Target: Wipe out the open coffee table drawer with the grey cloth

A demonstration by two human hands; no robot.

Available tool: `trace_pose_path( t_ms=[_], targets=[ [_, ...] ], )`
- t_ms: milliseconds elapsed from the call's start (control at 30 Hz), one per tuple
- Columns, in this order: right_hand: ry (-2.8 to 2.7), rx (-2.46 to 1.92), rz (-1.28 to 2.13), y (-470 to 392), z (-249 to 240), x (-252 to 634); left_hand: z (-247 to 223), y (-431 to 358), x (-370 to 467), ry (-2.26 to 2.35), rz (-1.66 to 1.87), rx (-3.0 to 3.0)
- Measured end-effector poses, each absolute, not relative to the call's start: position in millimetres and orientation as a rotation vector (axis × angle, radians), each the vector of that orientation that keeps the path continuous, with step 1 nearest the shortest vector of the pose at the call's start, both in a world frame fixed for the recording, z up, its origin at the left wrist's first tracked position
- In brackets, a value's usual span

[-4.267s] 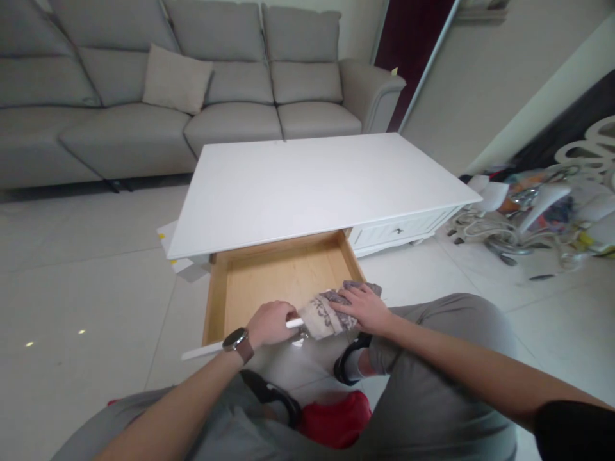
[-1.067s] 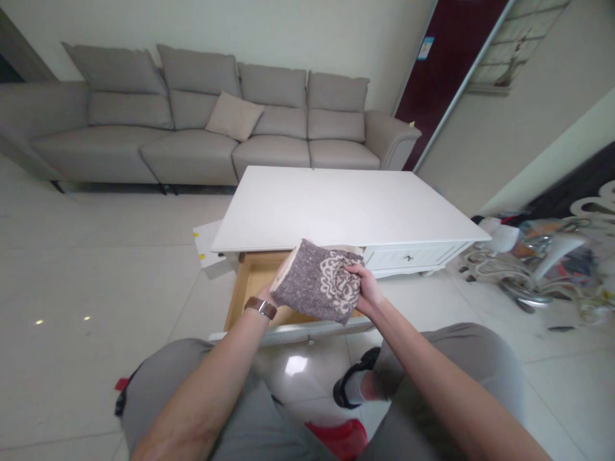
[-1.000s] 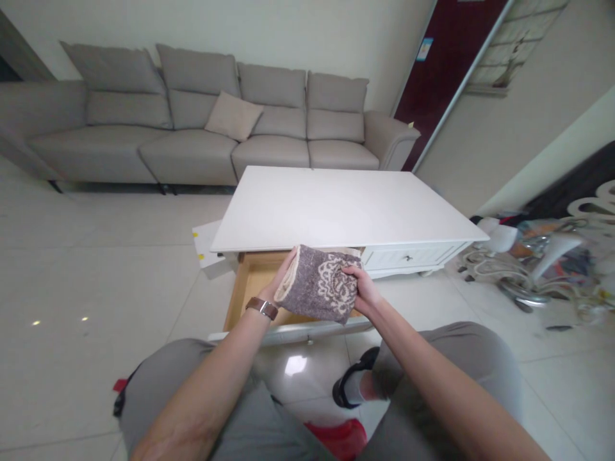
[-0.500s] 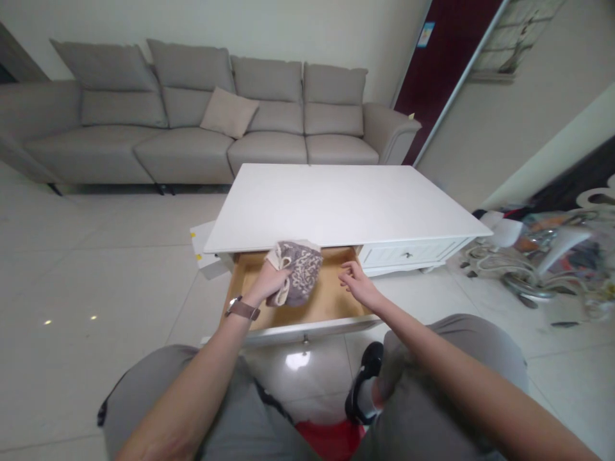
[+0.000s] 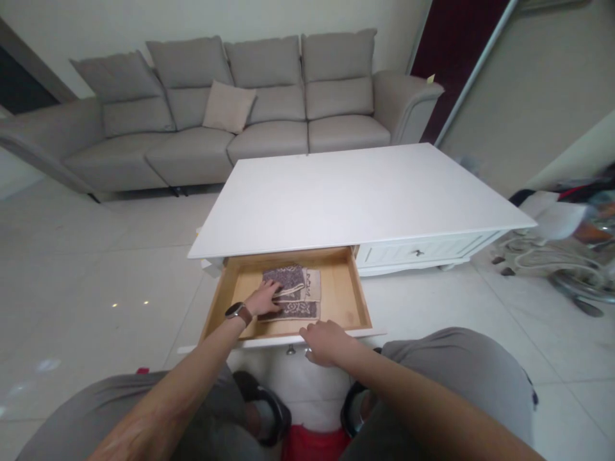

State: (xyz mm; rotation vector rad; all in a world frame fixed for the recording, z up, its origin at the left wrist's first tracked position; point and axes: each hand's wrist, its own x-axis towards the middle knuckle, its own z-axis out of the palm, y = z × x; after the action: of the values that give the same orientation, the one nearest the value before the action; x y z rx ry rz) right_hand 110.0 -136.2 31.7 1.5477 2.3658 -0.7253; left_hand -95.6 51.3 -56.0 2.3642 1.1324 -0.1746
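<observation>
A folded grey towel with a cream pattern lies flat in the open wooden drawer of the white coffee table. My left hand, with a watch on the wrist, rests fingers spread on the towel's left part. My right hand sits on the drawer's white front edge, fingers curled over it near the small knob. My knees in grey trousers frame the bottom of the view.
A grey sofa with a beige cushion stands behind the table. A second, shut drawer is at the table's right. Cluttered items lie on the tiled floor at right. A red thing lies between my feet.
The towel went from held up in both hands down into the drawer and now lies flat. My right hand let go and moved to the drawer's front edge.
</observation>
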Motion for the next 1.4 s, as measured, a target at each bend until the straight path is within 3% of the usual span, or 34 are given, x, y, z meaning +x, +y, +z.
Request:
trace_pose_path(
  t_ms=[167,400,700,767,967,1400],
  targets=[
    [2.361,1.561,-0.782,-132.5,39.7,103.4,-66.3,51.7,-79.9,1.325,-0.193,2.523],
    [2.36,1.54,-0.83,-131.9,42.7,95.7,-70.5,66.6,-82.8,1.361,0.143,2.345],
    [2.413,1.574,-0.759,-138.5,32.4,98.9,-26.0,58.5,-85.5,1.296,0.593,2.094],
    [2.427,1.582,-0.743,-139.8,31.5,99.5,-23.3,46.7,-93.1,1.206,0.488,2.151],
    [2.444,1.598,-0.715,-141.8,33.7,98.6,-41.9,26.4,-108.0,0.909,-0.279,2.538],
    [2.445,1.582,-0.688,-138.0,28.0,92.9,-54.9,13.9,-18.9,1.198,-0.344,2.62]
  ],
)
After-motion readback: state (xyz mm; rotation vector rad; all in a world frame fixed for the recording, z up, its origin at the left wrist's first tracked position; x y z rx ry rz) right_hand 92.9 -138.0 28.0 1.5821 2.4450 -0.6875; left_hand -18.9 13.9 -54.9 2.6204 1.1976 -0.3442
